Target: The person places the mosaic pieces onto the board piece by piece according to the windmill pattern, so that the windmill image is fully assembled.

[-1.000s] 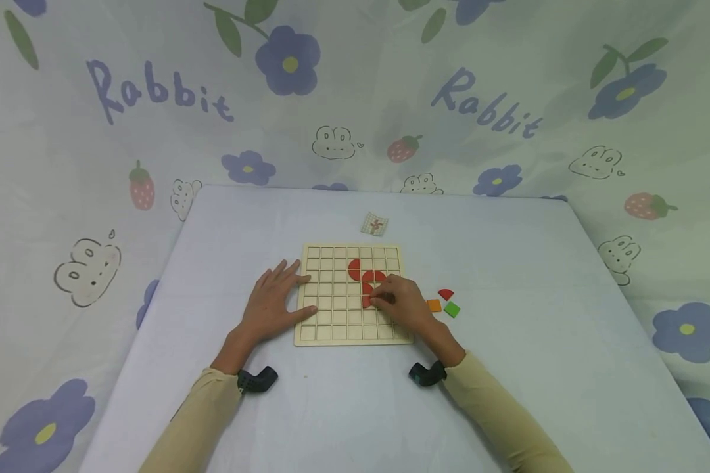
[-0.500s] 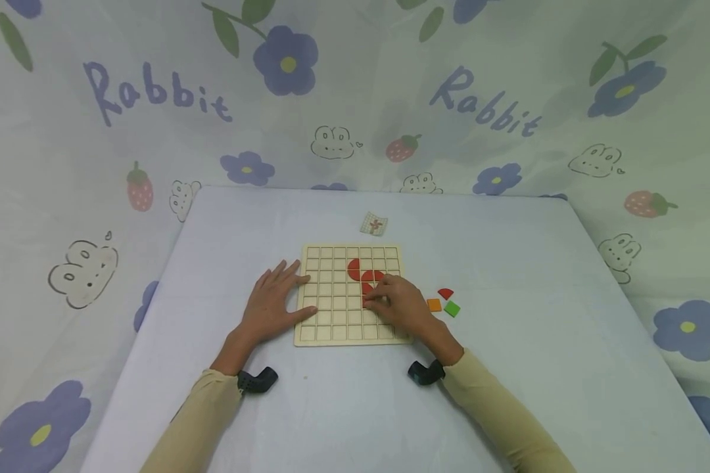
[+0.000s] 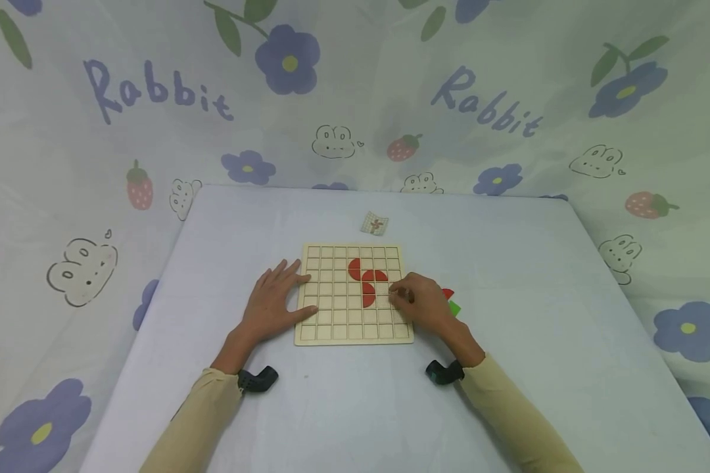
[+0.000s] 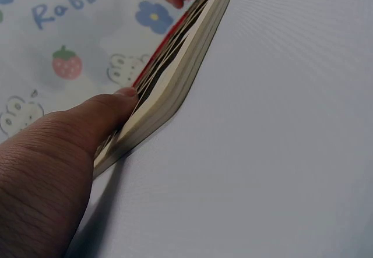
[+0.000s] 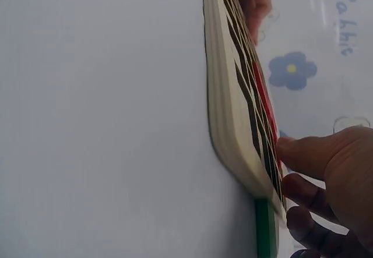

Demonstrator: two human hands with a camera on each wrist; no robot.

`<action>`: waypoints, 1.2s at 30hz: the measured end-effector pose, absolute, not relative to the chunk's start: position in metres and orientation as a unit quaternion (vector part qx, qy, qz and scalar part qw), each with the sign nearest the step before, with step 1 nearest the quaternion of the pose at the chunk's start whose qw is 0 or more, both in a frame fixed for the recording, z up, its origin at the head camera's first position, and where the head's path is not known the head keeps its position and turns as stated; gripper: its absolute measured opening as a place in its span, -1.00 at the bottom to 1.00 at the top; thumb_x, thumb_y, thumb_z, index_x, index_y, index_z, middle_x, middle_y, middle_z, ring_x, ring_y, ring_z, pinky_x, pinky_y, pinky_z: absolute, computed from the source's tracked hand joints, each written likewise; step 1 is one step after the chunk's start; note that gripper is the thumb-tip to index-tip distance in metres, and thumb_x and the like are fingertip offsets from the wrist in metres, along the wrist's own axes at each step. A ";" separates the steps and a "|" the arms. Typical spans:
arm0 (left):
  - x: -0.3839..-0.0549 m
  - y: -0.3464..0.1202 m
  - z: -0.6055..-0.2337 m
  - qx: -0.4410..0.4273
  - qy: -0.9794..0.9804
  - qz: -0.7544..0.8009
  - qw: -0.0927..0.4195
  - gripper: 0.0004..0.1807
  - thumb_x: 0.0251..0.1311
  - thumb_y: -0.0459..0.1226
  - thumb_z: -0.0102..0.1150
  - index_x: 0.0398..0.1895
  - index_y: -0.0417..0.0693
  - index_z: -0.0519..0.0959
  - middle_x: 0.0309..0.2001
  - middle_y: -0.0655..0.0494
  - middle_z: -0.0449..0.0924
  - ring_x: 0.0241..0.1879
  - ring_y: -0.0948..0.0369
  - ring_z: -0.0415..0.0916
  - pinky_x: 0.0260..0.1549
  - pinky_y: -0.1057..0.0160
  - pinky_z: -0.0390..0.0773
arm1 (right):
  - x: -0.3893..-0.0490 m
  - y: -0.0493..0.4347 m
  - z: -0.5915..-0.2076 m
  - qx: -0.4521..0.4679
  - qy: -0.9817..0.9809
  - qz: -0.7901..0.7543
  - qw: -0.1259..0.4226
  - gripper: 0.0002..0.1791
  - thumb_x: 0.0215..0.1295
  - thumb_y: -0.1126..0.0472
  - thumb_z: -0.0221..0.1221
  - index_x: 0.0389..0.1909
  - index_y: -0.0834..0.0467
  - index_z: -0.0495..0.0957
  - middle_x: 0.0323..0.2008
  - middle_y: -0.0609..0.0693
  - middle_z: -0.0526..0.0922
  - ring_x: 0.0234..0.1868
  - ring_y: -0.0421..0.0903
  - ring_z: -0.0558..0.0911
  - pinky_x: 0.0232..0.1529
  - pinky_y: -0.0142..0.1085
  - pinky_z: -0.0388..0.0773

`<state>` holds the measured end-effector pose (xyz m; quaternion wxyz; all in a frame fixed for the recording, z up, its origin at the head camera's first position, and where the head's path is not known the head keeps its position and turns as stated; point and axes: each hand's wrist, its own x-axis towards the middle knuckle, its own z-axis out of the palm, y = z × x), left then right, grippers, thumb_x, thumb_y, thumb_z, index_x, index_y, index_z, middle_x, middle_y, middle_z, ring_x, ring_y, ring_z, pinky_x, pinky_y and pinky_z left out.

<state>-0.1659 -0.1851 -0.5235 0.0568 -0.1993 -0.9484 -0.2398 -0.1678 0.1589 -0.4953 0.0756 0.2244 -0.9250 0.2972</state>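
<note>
A square wooden grid board [image 3: 325, 316] lies on the white table, with red pieces set in its cells as three half-round shapes: one at the top [image 3: 355, 269], one in the middle [image 3: 375, 276] and one lower down [image 3: 368, 295]. My left hand [image 3: 274, 302] rests at the board's left side, fingers spread, its thumb [image 4: 119, 101] on the rim. Over the right rim hovers my right hand [image 3: 423, 303], thumb and fingers bent and apart; the right wrist view shows nothing between them. Beyond it, a red quarter-circle piece [image 3: 448, 293] and a green piece [image 3: 455, 309] show partly.
A small patterned card [image 3: 375, 224] with a red figure on a grid lies behind the board. The green piece [image 5: 266, 229] stands close by the board's edge in the right wrist view. A printed cloth [image 3: 355, 98] hangs behind the table.
My right hand has moved right, from the lower red half-round to the board's right rim, uncovering that shape. It now hides the orange square seen earlier. The left hand has stayed put.
</note>
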 end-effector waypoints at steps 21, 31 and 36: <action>-0.167 -0.187 -0.523 -0.196 -0.949 -0.240 0.053 -0.17 0.07 0.35 0.18 0.29 0.06 0.48 0.51 0.02 0.10 0.51 -0.01 -0.14 0.43 -0.10 -0.18 | -0.165 0.216 -0.488 0.042 -0.971 0.230 0.047 -0.69 0.20 0.21 0.37 -0.05 0.22 0.69 -0.16 0.11 0.63 -0.23 0.04 0.53 -0.20 -0.12 0.58; -0.167 -0.186 -0.525 -0.197 -0.949 -0.241 0.048 -0.17 0.07 0.36 0.17 0.29 0.07 0.48 0.51 0.05 0.08 0.51 0.01 -0.15 0.43 -0.09 -0.19 | -0.162 0.235 -0.478 0.025 -0.960 0.277 0.000 -0.74 0.18 0.26 0.37 -0.11 0.23 0.69 -0.23 0.10 0.67 -0.25 0.04 0.61 -0.31 -0.12 0.61; -0.168 -0.187 -0.526 -0.195 -0.950 -0.238 0.046 -0.16 0.08 0.38 0.14 0.30 0.08 0.47 0.52 0.06 0.07 0.51 0.02 -0.17 0.44 -0.07 -0.21 | -0.163 0.239 -0.482 0.032 -0.955 0.295 -0.009 -0.78 0.19 0.33 0.36 -0.13 0.24 0.68 -0.20 0.11 0.69 -0.19 0.04 0.64 -0.16 -0.09 0.65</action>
